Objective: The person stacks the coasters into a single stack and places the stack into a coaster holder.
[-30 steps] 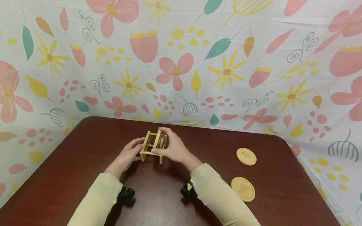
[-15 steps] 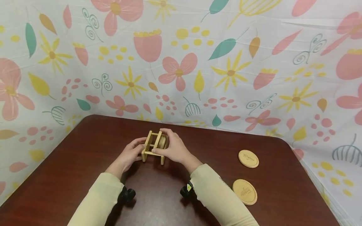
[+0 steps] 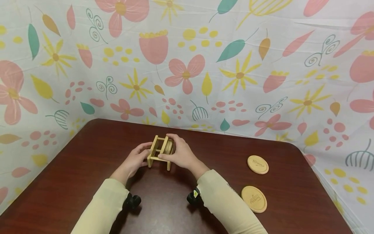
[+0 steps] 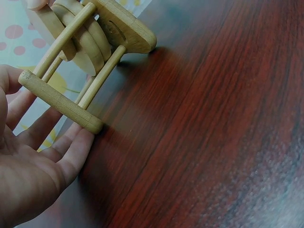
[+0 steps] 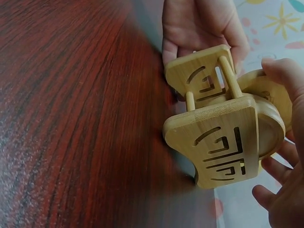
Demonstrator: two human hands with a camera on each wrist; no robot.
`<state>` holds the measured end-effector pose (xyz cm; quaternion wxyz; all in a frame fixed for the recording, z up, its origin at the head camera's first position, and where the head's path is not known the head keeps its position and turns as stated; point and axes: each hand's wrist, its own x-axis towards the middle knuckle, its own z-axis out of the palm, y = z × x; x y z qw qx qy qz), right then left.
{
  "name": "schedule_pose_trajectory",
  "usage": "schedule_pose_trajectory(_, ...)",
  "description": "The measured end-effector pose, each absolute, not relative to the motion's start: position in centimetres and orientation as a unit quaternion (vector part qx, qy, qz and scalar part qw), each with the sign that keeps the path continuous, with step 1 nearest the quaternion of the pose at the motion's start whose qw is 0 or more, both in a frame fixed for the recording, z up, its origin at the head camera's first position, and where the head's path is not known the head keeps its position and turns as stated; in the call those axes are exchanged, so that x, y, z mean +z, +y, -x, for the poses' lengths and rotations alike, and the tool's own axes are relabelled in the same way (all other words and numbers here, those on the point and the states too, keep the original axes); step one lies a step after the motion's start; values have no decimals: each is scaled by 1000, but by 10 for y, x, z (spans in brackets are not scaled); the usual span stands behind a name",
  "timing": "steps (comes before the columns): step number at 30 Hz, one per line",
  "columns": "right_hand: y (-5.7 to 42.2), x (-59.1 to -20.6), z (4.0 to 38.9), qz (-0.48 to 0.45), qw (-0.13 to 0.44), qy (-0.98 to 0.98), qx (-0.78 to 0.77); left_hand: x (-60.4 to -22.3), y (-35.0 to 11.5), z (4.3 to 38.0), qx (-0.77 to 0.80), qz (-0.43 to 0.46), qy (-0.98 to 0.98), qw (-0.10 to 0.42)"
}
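A small wooden coaster holder [image 5: 209, 147], with carved end panels joined by thin rods, stands on the table. Several round wooden coasters [image 4: 85, 45] sit upright between its rods. My left hand [image 3: 135, 162] grips the left end panel, fingers spread along its outer side in the left wrist view [image 4: 61, 102]. On the other side my right hand [image 3: 182, 154] holds a coaster [image 5: 266, 92] at the stack, its thumb on the rim and its fingers beyond. Part of that coaster is hidden by the right hand in the head view.
Two loose round coasters lie on the right of the dark red table [image 3: 163, 208]: a farther coaster [image 3: 258, 164] and a nearer coaster [image 3: 254, 199], close to the right sleeve. A flowered cloth [image 3: 187, 65] hangs behind the table.
The head view has shifted slightly, so things on the table appear a little farther right. Both hands stay at the holder, with little visible movement.
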<state>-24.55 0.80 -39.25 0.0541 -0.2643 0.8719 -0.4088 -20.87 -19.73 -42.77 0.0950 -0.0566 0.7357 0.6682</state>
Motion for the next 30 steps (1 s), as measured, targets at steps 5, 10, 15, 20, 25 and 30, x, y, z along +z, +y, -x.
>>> schedule_pose_trajectory(5, 7, -393, 245, 262, 57, 874, -405, -428, -198, 208, 667, 56, 736, 95)
schedule_pose_trajectory(10, 6, -393, 245, 260, 56, 878, -399, -429, -199, 208, 666, 54, 738, 95)
schedule_pose_trajectory(15, 5, -394, 245, 261, 54, 879, -395, -429, -199, 207, 667, 53, 737, 96)
schedule_pose_trajectory(20, 5, -395, 245, 267, 52, 878, -393, -429, -199, 207, 665, 52, 738, 99)
schedule_pose_trajectory(25, 5, -395, 247, 272, 48, 880, -385, -428, -198, 207, 664, 48, 739, 101)
schedule_pose_trajectory(30, 4, -395, 250, 278, 39, 886, -368, -427, -198, 208, 667, 48, 737, 100)
